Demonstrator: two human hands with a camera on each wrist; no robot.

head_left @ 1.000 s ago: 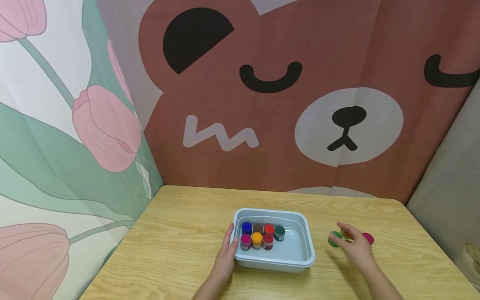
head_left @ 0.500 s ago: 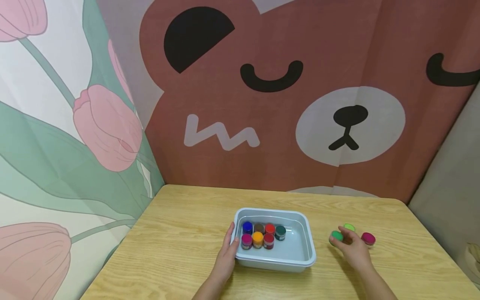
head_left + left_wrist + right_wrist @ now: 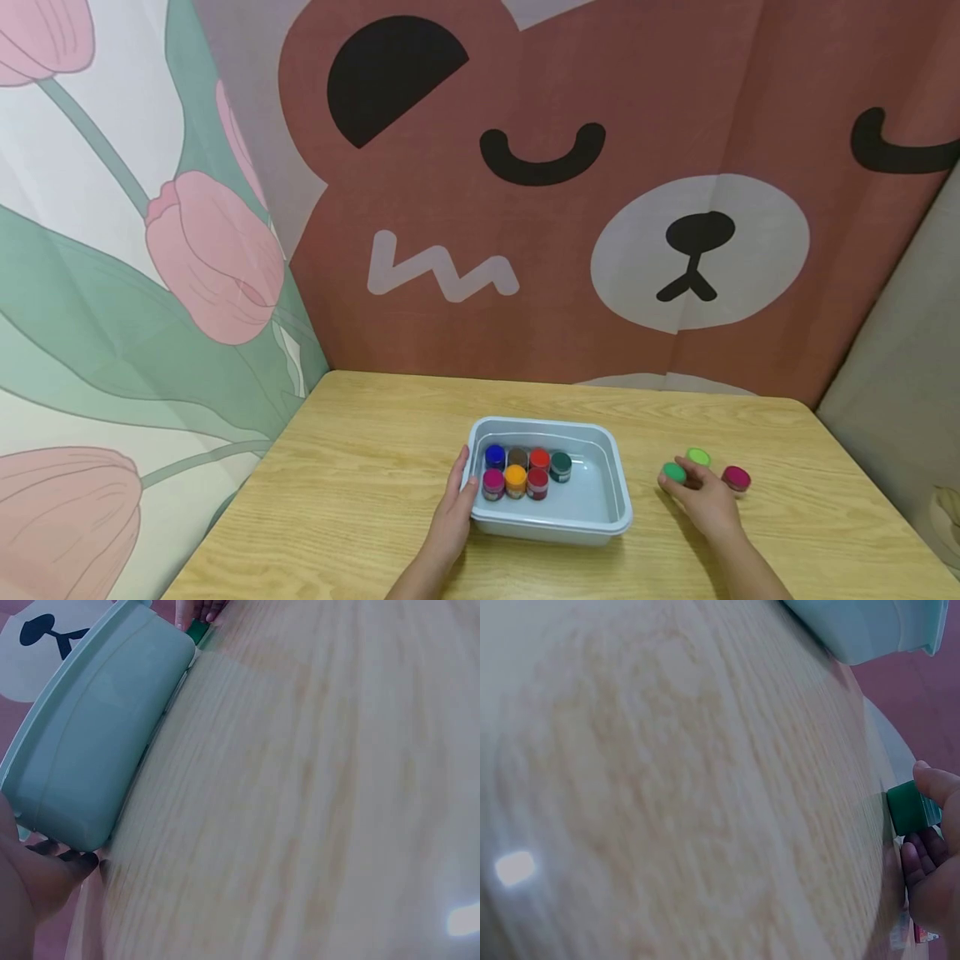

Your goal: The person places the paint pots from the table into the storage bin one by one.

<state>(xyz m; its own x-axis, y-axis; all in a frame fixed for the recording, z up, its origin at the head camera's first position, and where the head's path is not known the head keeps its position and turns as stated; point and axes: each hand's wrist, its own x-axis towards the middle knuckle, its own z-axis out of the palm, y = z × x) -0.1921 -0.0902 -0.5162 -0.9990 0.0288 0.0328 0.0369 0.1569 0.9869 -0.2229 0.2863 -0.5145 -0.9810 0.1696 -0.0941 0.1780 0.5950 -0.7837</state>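
A pale blue plastic basin (image 3: 592, 500) stands on the table in the head view. My left hand (image 3: 450, 512) grips its left side, thumb at the rim and fingers along the outer wall; in the left wrist view, fingertips reach round the lower corner. Right of the basin, my right hand (image 3: 708, 500) pinches a small green paint pot (image 3: 673, 473) between thumb and fingers. That green pot (image 3: 909, 808) shows upright at table level in the right wrist view. Close by stand a lime green pot (image 3: 699, 456), partly behind the fingers, and a crimson pot (image 3: 737, 478).
Several pots, including a blue pot (image 3: 495, 456), an orange pot (image 3: 515, 477) and a dark green pot (image 3: 561, 465), stand in two rows in the basin's left part. A bear-print curtain (image 3: 555, 333) hangs behind the wooden table (image 3: 360, 467).
The right hand's fingers have drawn in around the green pot, which has shifted very slightly. The lime green pot has come into clearer view. The left hand and basin stay put.
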